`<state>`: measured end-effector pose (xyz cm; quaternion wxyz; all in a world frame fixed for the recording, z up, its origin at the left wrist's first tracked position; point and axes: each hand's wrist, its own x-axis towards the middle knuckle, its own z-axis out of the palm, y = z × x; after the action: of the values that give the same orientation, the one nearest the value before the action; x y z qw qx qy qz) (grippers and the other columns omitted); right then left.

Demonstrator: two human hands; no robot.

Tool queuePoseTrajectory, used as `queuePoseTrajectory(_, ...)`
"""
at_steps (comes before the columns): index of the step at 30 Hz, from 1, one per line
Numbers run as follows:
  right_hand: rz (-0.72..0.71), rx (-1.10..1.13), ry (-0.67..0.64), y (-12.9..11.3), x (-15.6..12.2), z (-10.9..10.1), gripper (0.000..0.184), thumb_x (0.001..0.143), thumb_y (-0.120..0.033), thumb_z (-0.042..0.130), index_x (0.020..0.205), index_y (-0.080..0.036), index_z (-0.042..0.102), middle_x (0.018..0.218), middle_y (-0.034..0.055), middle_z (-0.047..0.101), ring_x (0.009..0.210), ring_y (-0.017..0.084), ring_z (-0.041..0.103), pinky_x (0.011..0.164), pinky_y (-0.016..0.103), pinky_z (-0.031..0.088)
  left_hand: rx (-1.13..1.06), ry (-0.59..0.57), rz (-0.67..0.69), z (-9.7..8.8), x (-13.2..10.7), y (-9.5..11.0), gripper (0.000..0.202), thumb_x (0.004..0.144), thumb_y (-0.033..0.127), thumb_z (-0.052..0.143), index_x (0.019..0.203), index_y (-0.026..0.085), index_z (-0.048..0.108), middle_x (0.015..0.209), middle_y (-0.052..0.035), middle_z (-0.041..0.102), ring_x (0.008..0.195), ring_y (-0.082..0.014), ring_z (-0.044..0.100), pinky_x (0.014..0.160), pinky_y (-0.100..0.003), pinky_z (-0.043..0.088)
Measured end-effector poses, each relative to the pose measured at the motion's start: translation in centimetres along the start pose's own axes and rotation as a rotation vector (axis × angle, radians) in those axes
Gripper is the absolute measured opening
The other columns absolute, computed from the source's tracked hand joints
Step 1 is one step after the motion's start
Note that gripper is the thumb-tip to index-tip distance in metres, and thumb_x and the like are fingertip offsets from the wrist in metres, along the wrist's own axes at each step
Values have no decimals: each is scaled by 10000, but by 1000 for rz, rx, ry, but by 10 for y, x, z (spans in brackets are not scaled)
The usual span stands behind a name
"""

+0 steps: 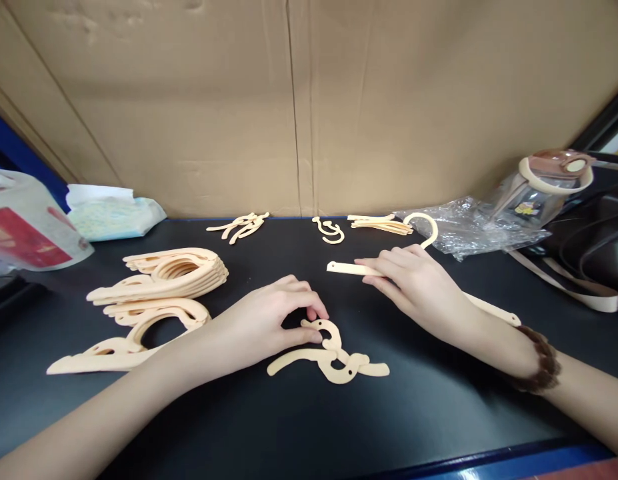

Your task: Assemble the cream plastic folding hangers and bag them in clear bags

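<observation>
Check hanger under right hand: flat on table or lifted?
Flat. The hanger lies on the table, arms and hook down; the right hand rests across its middle, fingers not curled around it.

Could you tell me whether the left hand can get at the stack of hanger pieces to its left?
Probably yes: the stack lies close beside the left hand on open tabletop, nothing between them, though its fingertips now pinch a small hooked piece.

Head cam, fwd/down, close over table point(289, 427).
</observation>
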<state>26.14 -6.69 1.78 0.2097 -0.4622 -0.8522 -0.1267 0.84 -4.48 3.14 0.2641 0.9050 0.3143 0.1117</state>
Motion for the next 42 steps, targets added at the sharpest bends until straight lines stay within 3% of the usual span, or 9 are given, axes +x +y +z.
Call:
queuePoseTrajectory(6, 24, 46, -5, -1, 1, -1, 202, 975, -213, 440, 1053, -160, 618, 910, 67, 685, 811, 202, 603, 762, 349, 380, 3, 114, -22, 4, 1, -3, 203, 943, 329, 468, 1011, 252, 643, 960, -7, 603, 871, -153, 585, 751, -250, 440)
queuePoseTrajectory(13, 56, 68, -43, 0, 2, 0, 188, 973, -209, 441, 1033, -169, 615, 883, 53, 675, 792, 198, 594, 758, 346, 366, -214, 320, -116, 3, 5, 3, 187, 888, 345, 569, 1023, 227, 622, 880, 5, 585, 746, -128, 572, 674, -241, 463)
queuePoseTrajectory(21, 79, 98, -60, -3, 2, -1, 189, 975, -246, 451, 1009, -176, 623, 865, 31, 660, 777, 187, 567, 764, 340, 357, -584, 326, -223, -2, 6, 10, 220, 806, 396, 683, 871, 195, 621, 763, 31, 592, 760, -120, 612, 721, -230, 470)
queuePoseTrajectory(28, 76, 95, -87, -2, 2, 2, 189, 975, -250, 450, 1008, -180, 622, 868, 27, 655, 785, 185, 566, 756, 338, 360, -739, 488, -225, -4, 5, 16, 186, 744, 308, 765, 829, 207, 634, 810, 44, 641, 783, -88, 627, 740, -168, 468)
queuePoseTrajectory(36, 78, 110, -88, -2, 1, 2, 197, 982, -257, 437, 979, -176, 617, 881, 29, 659, 801, 183, 580, 762, 338, 361, -965, 647, -166, -6, 3, 10, 111, 772, 238, 750, 853, 236, 674, 733, 60, 620, 744, -54, 602, 750, -113, 473)
queuePoseTrajectory(39, 76, 119, -84, -3, 2, 2, 210, 989, -256, 420, 979, -181, 616, 888, 28, 660, 813, 180, 584, 768, 336, 359, -974, 644, -107, -7, 3, 12, 59, 832, 267, 690, 829, 212, 669, 753, 44, 613, 747, -68, 597, 764, -146, 496)
queuePoseTrajectory(42, 74, 121, -84, -4, 2, 3, 212, 990, -258, 420, 994, -181, 617, 876, 25, 654, 806, 180, 578, 768, 335, 359, -957, 576, -99, -7, 3, 15, 140, 894, 315, 606, 824, 194, 624, 817, 24, 631, 809, -94, 618, 796, -184, 511)
